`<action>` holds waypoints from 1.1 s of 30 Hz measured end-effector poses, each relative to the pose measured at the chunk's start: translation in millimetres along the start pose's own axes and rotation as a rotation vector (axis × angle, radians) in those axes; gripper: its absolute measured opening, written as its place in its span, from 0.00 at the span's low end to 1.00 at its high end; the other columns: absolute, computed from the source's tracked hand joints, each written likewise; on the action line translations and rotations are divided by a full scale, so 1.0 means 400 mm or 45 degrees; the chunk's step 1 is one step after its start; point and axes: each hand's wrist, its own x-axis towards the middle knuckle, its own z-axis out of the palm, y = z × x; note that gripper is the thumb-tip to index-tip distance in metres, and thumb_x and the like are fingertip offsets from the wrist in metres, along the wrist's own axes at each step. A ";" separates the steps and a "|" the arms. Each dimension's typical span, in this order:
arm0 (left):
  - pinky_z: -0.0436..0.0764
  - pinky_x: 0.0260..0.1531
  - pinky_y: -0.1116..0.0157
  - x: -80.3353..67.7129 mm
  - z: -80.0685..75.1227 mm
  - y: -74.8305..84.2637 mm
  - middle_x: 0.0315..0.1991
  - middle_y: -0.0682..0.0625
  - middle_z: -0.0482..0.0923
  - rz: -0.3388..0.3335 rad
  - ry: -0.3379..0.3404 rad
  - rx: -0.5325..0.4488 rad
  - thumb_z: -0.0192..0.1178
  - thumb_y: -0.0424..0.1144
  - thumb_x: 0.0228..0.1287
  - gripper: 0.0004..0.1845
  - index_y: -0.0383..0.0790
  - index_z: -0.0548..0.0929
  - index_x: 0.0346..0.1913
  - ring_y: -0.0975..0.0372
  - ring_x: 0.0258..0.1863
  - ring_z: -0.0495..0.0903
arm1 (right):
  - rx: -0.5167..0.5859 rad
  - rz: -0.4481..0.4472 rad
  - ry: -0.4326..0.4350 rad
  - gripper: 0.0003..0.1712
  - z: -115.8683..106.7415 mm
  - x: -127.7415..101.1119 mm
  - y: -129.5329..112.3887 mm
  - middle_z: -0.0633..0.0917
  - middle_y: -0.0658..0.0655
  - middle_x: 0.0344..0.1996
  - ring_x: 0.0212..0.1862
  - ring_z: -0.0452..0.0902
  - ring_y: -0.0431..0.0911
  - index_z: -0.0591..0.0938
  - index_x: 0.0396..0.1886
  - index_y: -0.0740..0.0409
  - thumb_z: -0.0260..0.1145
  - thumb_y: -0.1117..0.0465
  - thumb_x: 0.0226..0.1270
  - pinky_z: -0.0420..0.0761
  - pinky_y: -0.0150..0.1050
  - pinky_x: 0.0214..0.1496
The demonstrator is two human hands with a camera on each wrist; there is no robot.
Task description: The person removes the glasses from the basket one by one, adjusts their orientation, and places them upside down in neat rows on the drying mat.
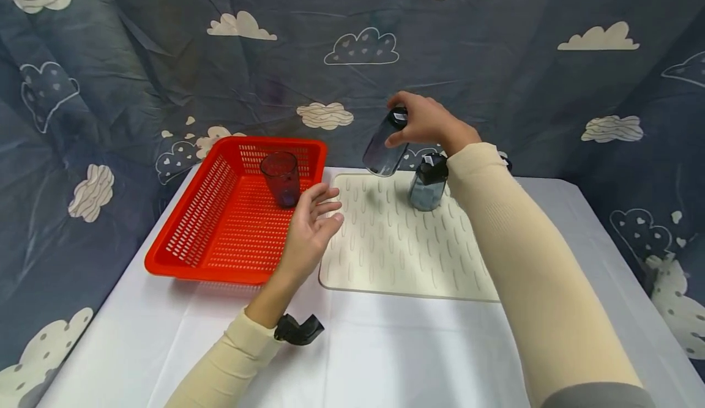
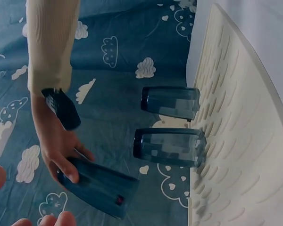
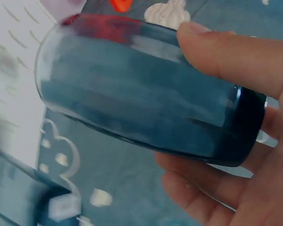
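Observation:
My right hand (image 1: 394, 120) grips a dark blue-grey tumbler (image 1: 384, 144) near its base and holds it tilted in the air above the far edge of a cream ribbed mat (image 1: 396, 249). The right wrist view shows the thumb (image 3: 236, 56) on top of the tumbler (image 3: 141, 113) and the fingers curled beneath it. Two more tumblers (image 2: 170, 102) (image 2: 170, 147) stand mouth-down on the mat (image 2: 245, 141); only one of them (image 1: 428, 183) shows in the head view. My left hand (image 1: 327, 210) hovers with relaxed, empty fingers between the mat and a red basket (image 1: 220, 255).
A dark red tumbler (image 1: 281, 178) stands upright at the back of the basket. Everything rests on a white-covered table (image 1: 385, 347). A blue cloth with a cloud print (image 1: 496, 59) hangs close behind and to both sides.

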 end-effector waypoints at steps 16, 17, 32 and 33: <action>0.77 0.63 0.51 -0.009 0.012 -0.005 0.65 0.38 0.71 -0.003 -0.008 0.027 0.55 0.28 0.65 0.25 0.30 0.69 0.65 0.47 0.63 0.75 | 0.038 0.124 0.046 0.44 0.121 0.039 0.016 0.77 0.61 0.61 0.61 0.72 0.56 0.66 0.70 0.49 0.77 0.52 0.54 0.73 0.56 0.65; 0.77 0.63 0.51 -0.011 0.012 -0.004 0.65 0.38 0.71 -0.004 -0.009 0.031 0.55 0.29 0.66 0.24 0.31 0.69 0.65 0.47 0.63 0.75 | 0.042 0.125 0.057 0.44 0.126 0.039 0.016 0.77 0.61 0.60 0.60 0.72 0.56 0.67 0.69 0.49 0.77 0.52 0.54 0.73 0.56 0.64; 0.77 0.63 0.50 -0.021 0.006 -0.009 0.64 0.39 0.73 -0.009 -0.001 0.043 0.56 0.28 0.66 0.23 0.32 0.71 0.64 0.49 0.62 0.76 | 0.098 0.160 0.196 0.42 0.234 0.057 0.007 0.76 0.58 0.66 0.65 0.71 0.56 0.71 0.69 0.45 0.78 0.52 0.54 0.72 0.55 0.67; 0.77 0.63 0.49 -0.022 0.006 -0.009 0.64 0.39 0.73 -0.009 0.001 0.040 0.56 0.28 0.66 0.23 0.32 0.71 0.64 0.48 0.62 0.76 | 0.102 0.166 0.197 0.43 0.239 0.058 0.008 0.76 0.58 0.66 0.65 0.71 0.56 0.70 0.69 0.45 0.78 0.52 0.54 0.73 0.55 0.67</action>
